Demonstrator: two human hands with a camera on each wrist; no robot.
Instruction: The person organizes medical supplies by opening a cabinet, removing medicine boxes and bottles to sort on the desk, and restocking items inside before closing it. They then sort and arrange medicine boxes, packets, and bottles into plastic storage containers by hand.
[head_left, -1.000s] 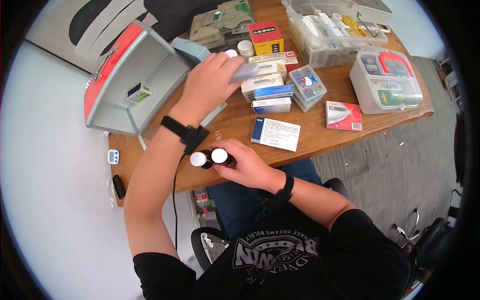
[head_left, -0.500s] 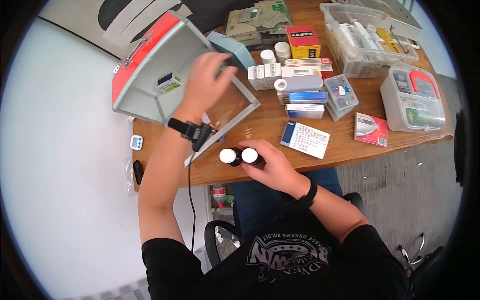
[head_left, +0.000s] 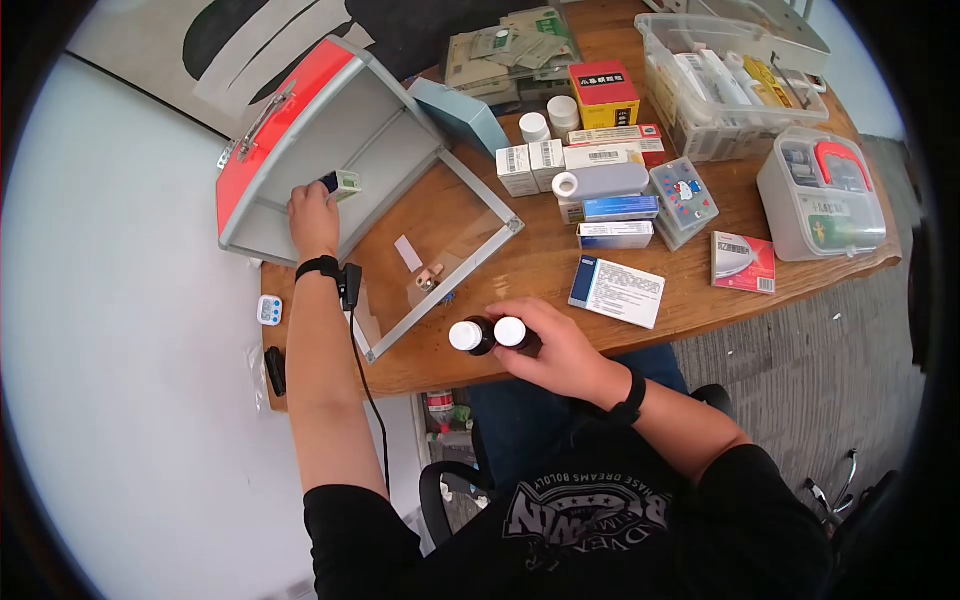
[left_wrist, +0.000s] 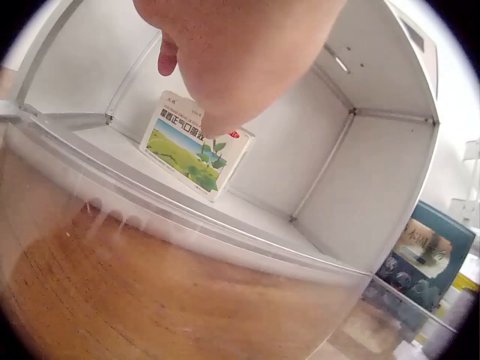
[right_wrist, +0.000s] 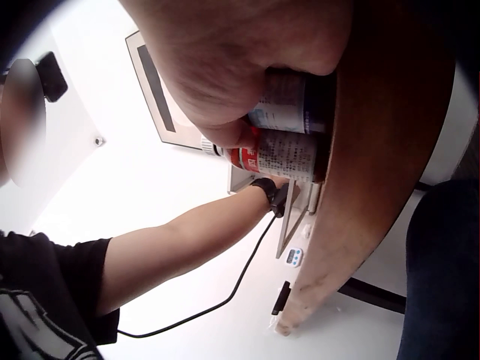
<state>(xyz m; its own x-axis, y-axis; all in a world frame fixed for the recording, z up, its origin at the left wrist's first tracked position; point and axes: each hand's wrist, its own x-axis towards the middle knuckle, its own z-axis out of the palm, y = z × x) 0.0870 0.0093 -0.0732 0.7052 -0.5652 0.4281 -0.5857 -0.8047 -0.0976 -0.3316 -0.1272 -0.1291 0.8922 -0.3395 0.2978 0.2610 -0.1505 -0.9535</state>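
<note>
Inside the tilted, red-edged metal case (head_left: 340,130), my left hand (head_left: 313,220) is at a small medicine box (head_left: 347,184). In the left wrist view the box (left_wrist: 187,150) has a green landscape and Chinese lettering, and the hand (left_wrist: 240,60) overlaps its top edge. I cannot tell whether the fingers grip it. At the table's front edge, my right hand (head_left: 560,350) curls round two dark medicine bottles with white caps, one on the left (head_left: 466,337) and one on the right (head_left: 510,333). Their labels, one partly red (right_wrist: 277,154), appear in the right wrist view.
The case's clear-panelled lid (head_left: 445,285) lies on the wooden table (head_left: 540,270). Medicine boxes (head_left: 615,207), white bottles (head_left: 563,112) and a flat white box (head_left: 617,292) lie right of it. Plastic bins (head_left: 825,200) stand farther right. A cable (head_left: 372,400) hangs from my left wrist.
My left hand has let go of a grey-lidded case among the boxes, crossed leftward and reached into the metal case. My right hand stays at the bottles. The head view has shifted.
</note>
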